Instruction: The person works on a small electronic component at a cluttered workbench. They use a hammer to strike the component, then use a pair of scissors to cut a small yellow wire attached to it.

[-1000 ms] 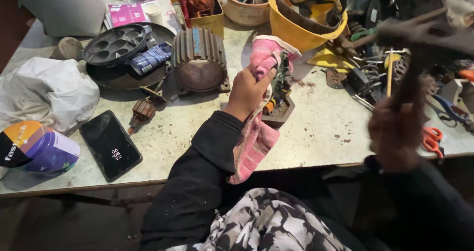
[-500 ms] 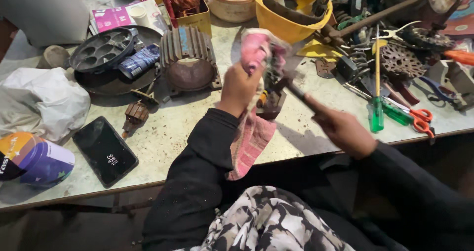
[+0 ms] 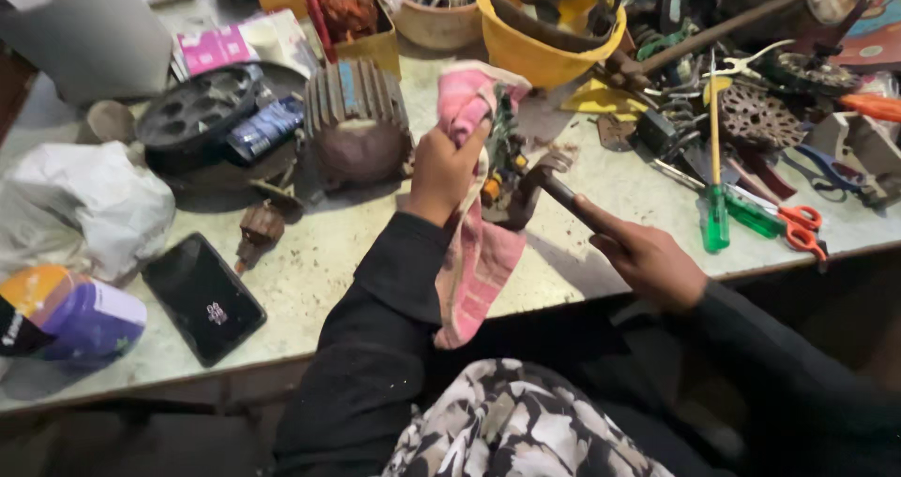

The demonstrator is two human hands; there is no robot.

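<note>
Gripping: left hand (image 3: pixel 446 169) closed around a pink cloth (image 3: pixel 474 223) wrapped on a small circuit-board part (image 3: pixel 502 162), mid-bench.
Tool: right hand (image 3: pixel 648 261) clenched on a hammer (image 3: pixel 549 184) handle, its head touching the part from 3 o'clock.
Cloth tail: hanging over the bench (image 3: pixel 319 270) edge toward 6 o'clock.
At 9 o'clock: ribbed motor housing (image 3: pixel 357 125).
At 8 o'clock: black phone (image 3: pixel 203 297).
At 3 o'clock: green screwdriver (image 3: pixel 713 205), red-handled scissors (image 3: pixel 798 225).
At 12 o'clock: yellow bucket (image 3: pixel 540 50).

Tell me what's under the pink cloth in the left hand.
The left hand presses the pink cloth over a small metal part with green and orange bits. The right hand brings a hammer against it. The cloth covers the rest of the part.
</note>
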